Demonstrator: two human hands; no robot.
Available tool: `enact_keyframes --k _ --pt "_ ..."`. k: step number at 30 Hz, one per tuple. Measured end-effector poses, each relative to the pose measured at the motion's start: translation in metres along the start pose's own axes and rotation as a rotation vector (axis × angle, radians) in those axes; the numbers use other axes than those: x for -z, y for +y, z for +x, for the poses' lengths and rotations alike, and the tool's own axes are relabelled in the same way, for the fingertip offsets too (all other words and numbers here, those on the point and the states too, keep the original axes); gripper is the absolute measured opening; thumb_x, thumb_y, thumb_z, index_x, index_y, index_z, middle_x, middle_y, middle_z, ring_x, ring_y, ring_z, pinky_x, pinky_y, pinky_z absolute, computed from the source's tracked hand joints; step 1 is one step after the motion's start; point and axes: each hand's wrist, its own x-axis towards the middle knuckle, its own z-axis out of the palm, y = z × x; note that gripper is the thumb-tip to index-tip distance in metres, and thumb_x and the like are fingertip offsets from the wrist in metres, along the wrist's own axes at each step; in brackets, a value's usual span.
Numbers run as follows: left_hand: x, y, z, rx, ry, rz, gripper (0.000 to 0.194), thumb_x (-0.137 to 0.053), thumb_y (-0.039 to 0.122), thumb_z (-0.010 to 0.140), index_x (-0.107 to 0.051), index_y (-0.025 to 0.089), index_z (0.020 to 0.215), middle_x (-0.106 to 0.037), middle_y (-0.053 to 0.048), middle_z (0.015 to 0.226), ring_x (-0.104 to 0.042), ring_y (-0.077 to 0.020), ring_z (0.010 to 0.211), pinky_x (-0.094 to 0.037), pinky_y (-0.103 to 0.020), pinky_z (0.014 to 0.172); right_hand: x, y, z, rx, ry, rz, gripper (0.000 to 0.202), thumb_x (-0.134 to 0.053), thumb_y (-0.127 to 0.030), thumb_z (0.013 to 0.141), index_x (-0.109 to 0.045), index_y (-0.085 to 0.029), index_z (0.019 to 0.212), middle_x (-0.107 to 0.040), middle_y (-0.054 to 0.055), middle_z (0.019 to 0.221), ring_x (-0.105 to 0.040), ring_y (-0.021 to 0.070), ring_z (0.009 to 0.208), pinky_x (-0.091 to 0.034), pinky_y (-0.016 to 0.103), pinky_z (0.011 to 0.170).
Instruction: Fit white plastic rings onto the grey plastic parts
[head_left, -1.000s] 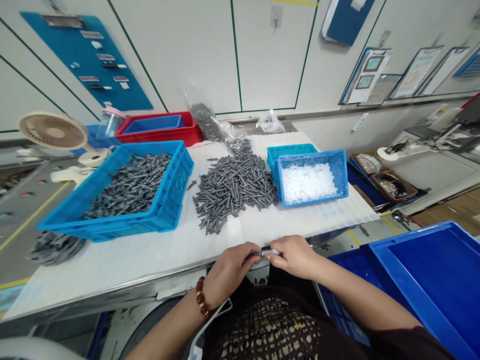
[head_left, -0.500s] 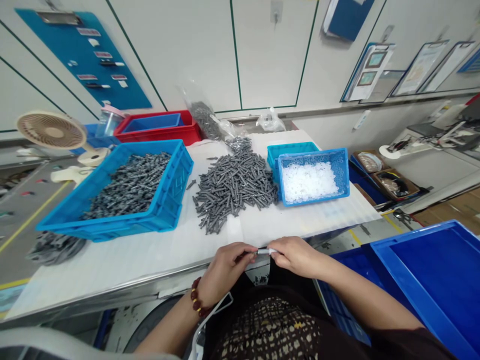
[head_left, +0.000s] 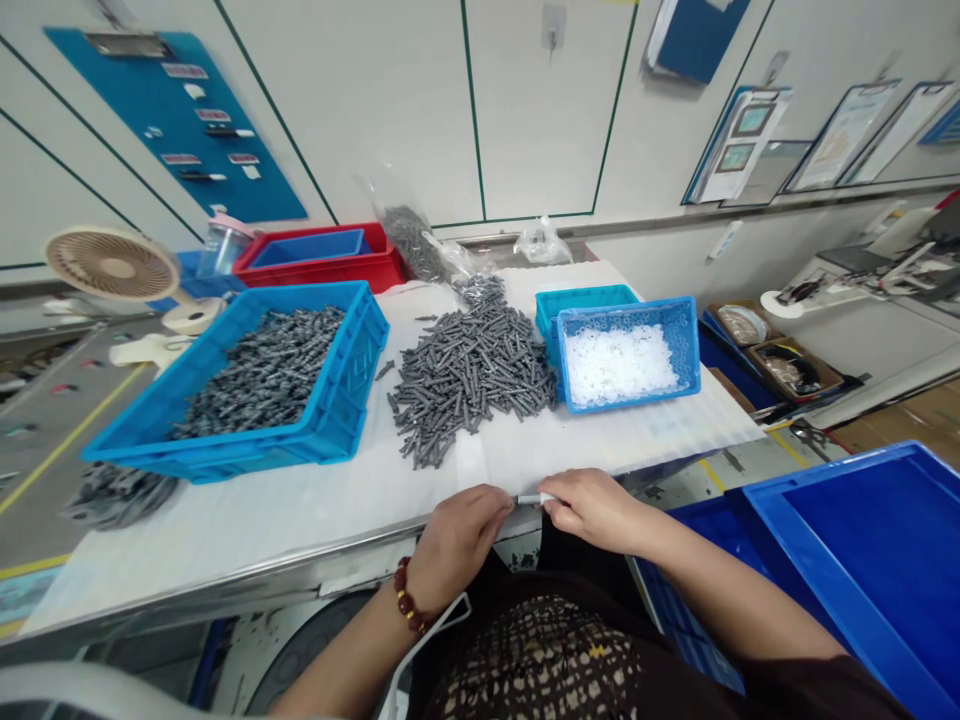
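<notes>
Both my hands meet over the front edge of the table, each pinching one end of a small slim grey part [head_left: 528, 499]. My left hand [head_left: 459, 535] has its fingers closed on the left end, which they hide. The fingers of my right hand [head_left: 592, 510] are closed around a white piece [head_left: 547, 497] at the right end; most of that piece is covered. Beyond them lies a heap of slim grey plastic parts [head_left: 480, 365]. To its right, a tilted blue bin [head_left: 630, 402] holds many small white pieces [head_left: 619, 360].
At the left, a large blue crate [head_left: 247, 462] is filled with grey parts. Behind it stand a red bin [head_left: 322, 270] and a fan [head_left: 112, 262]. A teal bin [head_left: 585, 297] supports the tilted one. Dark blue crates [head_left: 847, 560] are beside my right arm.
My left hand has rolled slightly, its fingers now closer together on the part. My right hand has barely moved. The view has shifted a little.
</notes>
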Motion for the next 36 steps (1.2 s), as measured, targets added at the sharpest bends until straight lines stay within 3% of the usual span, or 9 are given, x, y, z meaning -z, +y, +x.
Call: enact_keyframes --k 6,15,20,26,36 --pt "0.003 -0.007 0.003 -0.259 0.155 0.165 0.018 -0.042 0.018 0.091 -0.06 0.017 0.088 -0.068 -0.004 0.078 -0.064 -0.0118 0.069 -0.053 -0.021 0.065 0.006 -0.001 0.001 0.027 0.002 0.011 0.016 -0.044 -0.02 0.087 -0.058 -0.017 0.082 -0.063 0.002 0.077 -0.05 0.0129 0.065 -0.024 0.024 0.058" --pt "0.004 -0.015 0.003 -0.4 0.13 0.311 0.015 -0.046 0.015 0.09 -0.056 0.016 0.101 -0.067 -0.005 0.082 -0.063 -0.0133 0.071 -0.053 -0.024 0.065 0.01 -0.003 0.001 0.011 -0.011 -0.001 0.016 -0.044 -0.021 0.088 -0.058 -0.017 0.08 -0.061 0.001 0.074 -0.048 0.0126 0.064 -0.022 0.024 0.056" --pt "0.005 -0.008 0.006 -0.247 0.01 0.213 0.013 -0.042 0.02 0.092 -0.055 0.016 0.095 -0.063 -0.003 0.075 -0.06 -0.0124 0.068 -0.051 -0.024 0.064 0.011 -0.004 0.001 0.008 -0.017 -0.008 0.016 -0.046 -0.022 0.087 -0.058 -0.017 0.078 -0.061 0.001 0.073 -0.049 0.0123 0.064 -0.021 0.023 0.056" --pt "0.008 -0.001 0.005 -0.042 -0.089 -0.025 0.019 -0.04 0.021 0.092 -0.057 0.017 0.1 -0.062 -0.003 0.078 -0.06 -0.0125 0.07 -0.051 -0.022 0.066 0.012 -0.005 0.001 -0.024 -0.019 -0.059 0.017 -0.048 -0.024 0.086 -0.06 -0.018 0.077 -0.063 0.001 0.071 -0.051 0.0123 0.063 -0.02 0.023 0.055" --pt "0.004 0.005 0.001 0.069 -0.1 -0.116 0.018 -0.043 0.02 0.09 -0.058 0.017 0.099 -0.066 -0.005 0.083 -0.062 -0.0145 0.076 -0.051 -0.025 0.072 0.003 -0.011 0.004 -0.145 0.017 -0.25 0.036 -0.047 -0.045 0.086 -0.067 -0.018 0.076 -0.069 0.006 0.074 -0.059 0.0174 0.066 -0.023 0.025 0.054"
